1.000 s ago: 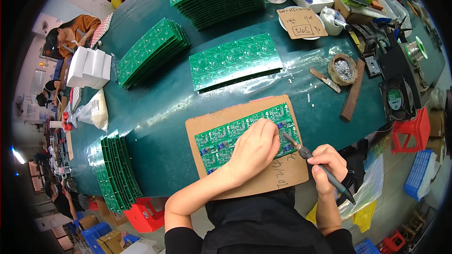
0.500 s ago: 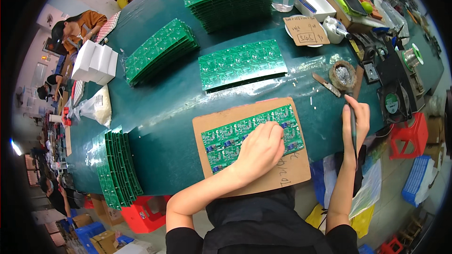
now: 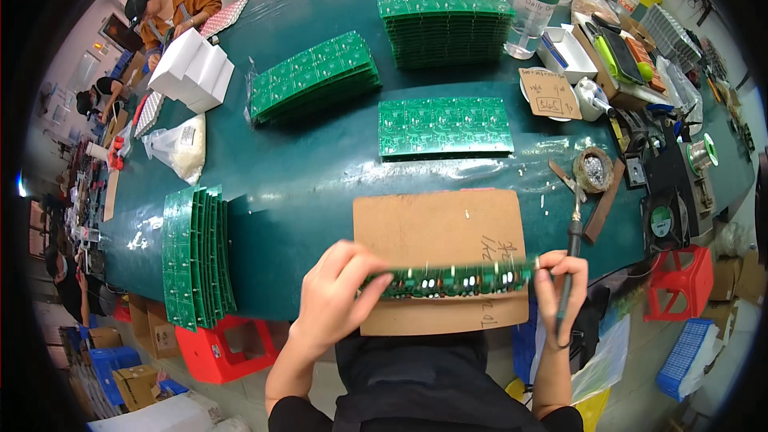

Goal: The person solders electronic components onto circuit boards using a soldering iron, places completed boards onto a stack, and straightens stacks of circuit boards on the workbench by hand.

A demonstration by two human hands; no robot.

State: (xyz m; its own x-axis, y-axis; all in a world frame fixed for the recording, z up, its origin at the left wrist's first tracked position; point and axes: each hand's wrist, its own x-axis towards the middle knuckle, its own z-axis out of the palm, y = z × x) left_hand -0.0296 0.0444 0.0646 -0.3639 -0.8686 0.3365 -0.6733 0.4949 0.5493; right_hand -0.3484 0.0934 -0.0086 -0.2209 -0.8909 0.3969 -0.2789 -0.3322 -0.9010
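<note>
**Populated circuit board [image 3: 452,282] tipped up between two hands**

Head view: the left hand [image 3: 340,288] pinches the board's left end between thumb and fingers. The right hand [image 3: 560,288] is closed around a soldering iron [image 3: 573,256], its fingertips at the board's right end; whether they clamp it is blurred. The board spans the gap between the grips, above a cardboard sheet [image 3: 436,228], parts toward the person. It should handle light and stiff, with fragile components; the short end edges seem the safest hold, clear of the iron's hot tip.
</note>
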